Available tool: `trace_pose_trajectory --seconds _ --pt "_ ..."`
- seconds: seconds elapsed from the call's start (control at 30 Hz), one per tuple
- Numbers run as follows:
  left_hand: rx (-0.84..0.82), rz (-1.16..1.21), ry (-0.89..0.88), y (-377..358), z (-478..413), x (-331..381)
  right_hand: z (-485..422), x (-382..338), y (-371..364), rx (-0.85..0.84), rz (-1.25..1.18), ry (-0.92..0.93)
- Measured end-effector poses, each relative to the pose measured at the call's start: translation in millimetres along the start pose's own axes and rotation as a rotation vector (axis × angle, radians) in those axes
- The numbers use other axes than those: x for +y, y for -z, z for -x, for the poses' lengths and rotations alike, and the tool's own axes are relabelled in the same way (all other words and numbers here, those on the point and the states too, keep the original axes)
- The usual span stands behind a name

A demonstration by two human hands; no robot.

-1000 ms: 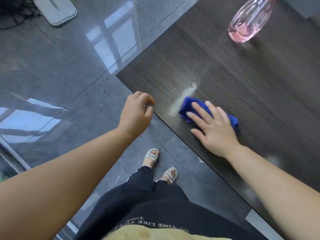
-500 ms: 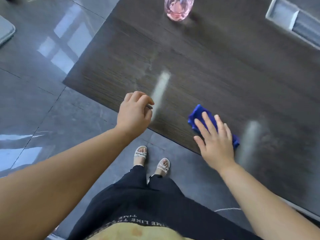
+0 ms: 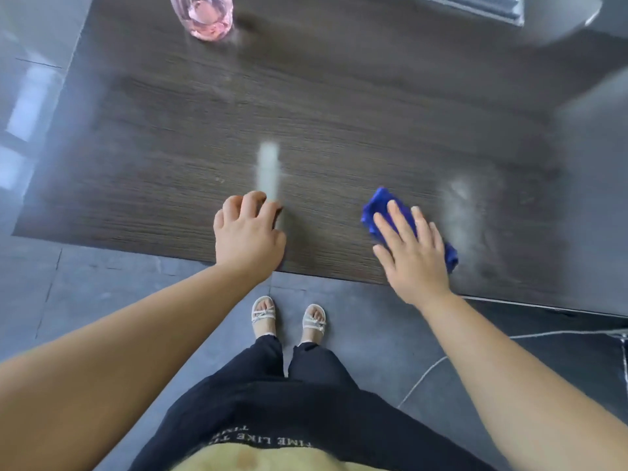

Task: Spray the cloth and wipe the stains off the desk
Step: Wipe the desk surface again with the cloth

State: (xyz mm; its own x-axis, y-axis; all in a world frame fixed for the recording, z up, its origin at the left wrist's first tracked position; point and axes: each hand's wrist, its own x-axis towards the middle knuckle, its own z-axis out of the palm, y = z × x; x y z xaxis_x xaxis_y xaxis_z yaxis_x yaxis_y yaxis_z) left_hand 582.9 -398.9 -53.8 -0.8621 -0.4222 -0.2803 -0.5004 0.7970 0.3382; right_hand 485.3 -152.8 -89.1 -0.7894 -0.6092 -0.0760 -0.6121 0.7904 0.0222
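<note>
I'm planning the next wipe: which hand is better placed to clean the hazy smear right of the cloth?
Right. The right hand lies flat on the blue cloth, which sits just beside the hazy smear. The left hand holds nothing, fingers loosely curled, over by the white streak.

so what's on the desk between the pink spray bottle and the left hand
Head view: a pale whitish streak on the dark wood desk, just beyond the left hand; otherwise bare.
</note>
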Motion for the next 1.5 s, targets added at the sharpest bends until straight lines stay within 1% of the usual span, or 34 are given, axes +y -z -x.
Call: trace_pose_trajectory --seconds 0.07,0.1,0.13,0.17,0.2,0.27,0.33,0.37,0.4,0.43,0.47,0.53,0.6,0.63,0.67,0.7,0.73,0.77,0.83,0.87,0.9,0.93,1.0,1.1,1.13,1.17,1.2,1.27,1.3,1.33,1.37,1.4,1.43,1.5 --pt "-0.012 -0.024 0.01 -4 1 5 -19 12 6 -0.054 -0.102 -0.433" --pt "-0.018 -0.035 0.017 -6 1 7 -30 -1 7 -0.067 -0.157 -0.612" --pt "-0.026 -0.048 0.021 -7 1 10 -38 -24 9 -0.071 -0.185 -0.702" --pt "-0.031 -0.059 0.01 -8 0 14 -40 -47 9 -0.065 -0.187 -0.684" --pt "-0.024 -0.064 -0.007 -9 -1 19 -38 -71 6 -0.003 -0.164 -0.548" --pt "-0.015 -0.051 -0.047 -8 -4 27 -15 -98 1 0.018 -0.129 -0.121" --pt "-0.034 -0.02 -0.074 -5 -11 39 5 -66 -1 -0.032 -0.128 0.257" --pt "-0.055 -0.011 -0.075 -2 -14 45 9 -37 -2 -0.048 -0.134 0.352" --pt "-0.076 -0.016 -0.082 0 -18 51 12 -4 -3 -0.047 -0.111 0.356" --pt "-0.097 -0.034 -0.092 2 -22 58 12 29 -4 -0.019 -0.059 0.279" --pt "-0.117 -0.053 -0.098 4 -26 64 9 59 -2 -0.017 -0.042 0.122" --pt "-0.148 -0.083 -0.084 6 -34 75 -4 97 5 -0.074 -0.125 -0.348" --pt "-0.178 -0.089 -0.03 4 -40 86 -28 87 11 -0.081 -0.221 -0.79" --pt "-0.196 -0.09 0.009 2 -42 91 -39 66 14 -0.096 -0.25 -0.879" --pt "-0.204 -0.104 0.04 0 -43 93 -46 40 12 -0.086 -0.259 -0.85" --pt "-0.202 -0.135 0.056 -2 -45 96 -48 15 7 -0.017 -0.238 -0.689" --pt "-0.199 -0.176 0.054 -4 -46 95 -41 -11 4 0.042 -0.2 -0.474" --pt "-0.198 -0.211 0.049 -6 -46 96 -30 -23 4 0.026 -0.177 -0.203" --pt "-0.213 -0.247 0.036 -7 -45 94 -14 -6 3 -0.04 -0.112 0.258" --pt "-0.224 -0.254 0.031 -6 -43 90 -15 16 1 -0.023 -0.099 0.382" --pt "-0.23 -0.261 0.028 -6 -43 88 -21 44 -2 0.009 -0.07 0.405" --pt "-0.241 -0.273 0.022 -4 -43 87 -30 69 -5 0.055 -0.033 0.342" --pt "-0.264 -0.282 0.017 -1 -43 85 -52 110 -1 0.043 -0.036 0.085" --pt "-0.274 -0.285 0.033 0 -42 87 -75 99 4 -0.074 -0.122 -0.346" --pt "-0.276 -0.283 0.04 0 -41 88 -76 79 5 -0.083 -0.113 -0.39" --pt "-0.273 -0.273 0.044 -1 -41 90 -71 58 6 -0.053 -0.116 -0.342" --pt "-0.259 -0.252 0.053 -1 -41 90 -65 38 7 -0.005 -0.128 -0.21" --pt "-0.212 -0.156 0.08 3 -41 87 -50 24 2 -0.017 -0.099 0.191" --pt "-0.184 -0.09 0.085 4 -42 83 -49 32 2 -0.03 -0.079 0.352" --pt "-0.161 -0.026 0.091 7 -43 80 -55 45 1 -0.032 -0.077 0.453" --pt "-0.14 0.022 0.101 8 -43 75 -65 59 4 -0.017 -0.062 0.49" --pt "-0.119 0.043 0.112 9 -43 72 -78 71 5 0.021 -0.054 0.457" --pt "-0.101 0.035 0.134 11 -42 67 -94 79 7 0.017 -0.062 0.373" --pt "-0.066 -0.027 0.192 16 -42 57 -124 77 11 -0.074 -0.123 0.039"
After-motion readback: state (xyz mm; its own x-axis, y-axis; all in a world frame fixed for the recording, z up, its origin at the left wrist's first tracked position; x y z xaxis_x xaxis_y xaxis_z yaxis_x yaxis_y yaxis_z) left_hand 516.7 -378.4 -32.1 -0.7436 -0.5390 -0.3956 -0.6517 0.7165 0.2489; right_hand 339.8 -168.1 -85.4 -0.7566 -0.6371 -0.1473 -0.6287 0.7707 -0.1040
